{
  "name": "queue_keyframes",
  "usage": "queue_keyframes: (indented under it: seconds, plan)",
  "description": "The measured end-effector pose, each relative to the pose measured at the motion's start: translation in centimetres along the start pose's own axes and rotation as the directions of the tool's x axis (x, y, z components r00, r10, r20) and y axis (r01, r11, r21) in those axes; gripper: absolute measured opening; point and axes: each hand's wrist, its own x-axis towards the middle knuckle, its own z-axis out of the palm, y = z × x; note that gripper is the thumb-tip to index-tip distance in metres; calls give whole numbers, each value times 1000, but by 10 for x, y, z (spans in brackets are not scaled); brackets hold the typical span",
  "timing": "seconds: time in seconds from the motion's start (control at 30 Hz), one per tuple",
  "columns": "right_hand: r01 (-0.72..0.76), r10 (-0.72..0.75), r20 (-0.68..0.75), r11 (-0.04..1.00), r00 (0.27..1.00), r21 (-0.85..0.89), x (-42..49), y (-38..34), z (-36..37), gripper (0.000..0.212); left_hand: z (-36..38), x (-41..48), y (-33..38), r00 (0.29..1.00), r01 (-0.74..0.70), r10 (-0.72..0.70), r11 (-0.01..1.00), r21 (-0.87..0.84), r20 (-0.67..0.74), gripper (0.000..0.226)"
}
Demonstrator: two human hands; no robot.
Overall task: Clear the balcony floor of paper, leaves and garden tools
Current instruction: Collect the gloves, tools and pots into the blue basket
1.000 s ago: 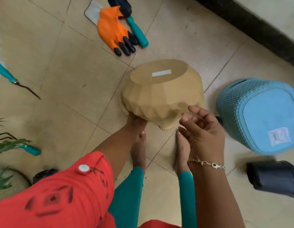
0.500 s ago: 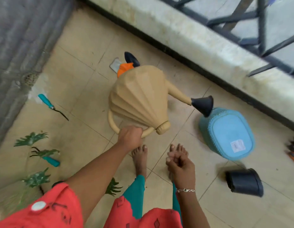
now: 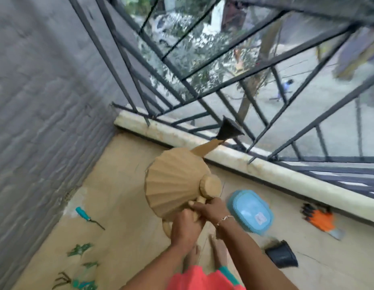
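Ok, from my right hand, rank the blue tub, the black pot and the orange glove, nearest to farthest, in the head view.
1. The blue tub: upside down on the floor, just right of the right hand, which grips the watering can.
2. The black pot: on its side, lower right.
3. The orange glove: far right, by the ledge.

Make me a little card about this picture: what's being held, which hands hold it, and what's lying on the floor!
held thing: tan watering can, black spout end pointing toward the railing
left hand: grips the can's handle
right hand: grips the handle too
on the floor: blue basket with its base showing, black pot on its side, orange glove, teal-handled tool, green leaves
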Motion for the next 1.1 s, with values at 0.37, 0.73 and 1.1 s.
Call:
queue_keyframes:
  seconds: [0.37, 0.73, 1.1]
  plan:
    - [-41, 1, -395, 995, 919, -93, -118, -9, -101, 22, -70, -71, 85, 778, -604, 595, 797, -18, 204, 18]
    - [-100, -47, -618, 975, 785, -200, -270, 114, -241, 25, 79, -115, 204, 856, -384, 448, 885, -263, 257, 24]
    - [-119, 108, -814, 992, 571, 48, -454, 282, -398, 31, 333, -311, 286, 586, -466, 511, 848, -254, 629, 19]
